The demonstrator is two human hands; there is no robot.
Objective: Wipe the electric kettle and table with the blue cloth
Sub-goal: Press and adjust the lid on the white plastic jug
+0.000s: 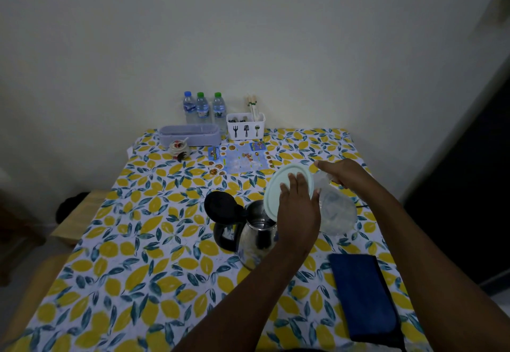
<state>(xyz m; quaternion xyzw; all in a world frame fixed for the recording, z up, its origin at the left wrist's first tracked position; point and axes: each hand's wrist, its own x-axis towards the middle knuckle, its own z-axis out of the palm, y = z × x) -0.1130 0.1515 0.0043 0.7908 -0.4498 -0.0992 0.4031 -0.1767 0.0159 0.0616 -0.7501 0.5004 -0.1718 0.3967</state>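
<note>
A steel electric kettle (256,241) with a black handle stands mid-table, its black lid (220,205) flipped open. The folded blue cloth (361,296) lies flat at the right front of the lemon-print table (138,241), with no hand on it. My left hand (298,208) holds a pale round lid (281,178) tilted above the kettle's mouth. Just right of it, my right hand (342,172) grips a clear plastic container (336,211), tipped on its side. My left forearm hides part of the kettle's right side.
Against the back wall stand three water bottles (202,107), a white cutlery caddy (245,127) and a lavender box (189,133). A small jar (179,149) and a blue leaflet (240,158) lie in front of them. A cardboard box (80,213) sits left of the table.
</note>
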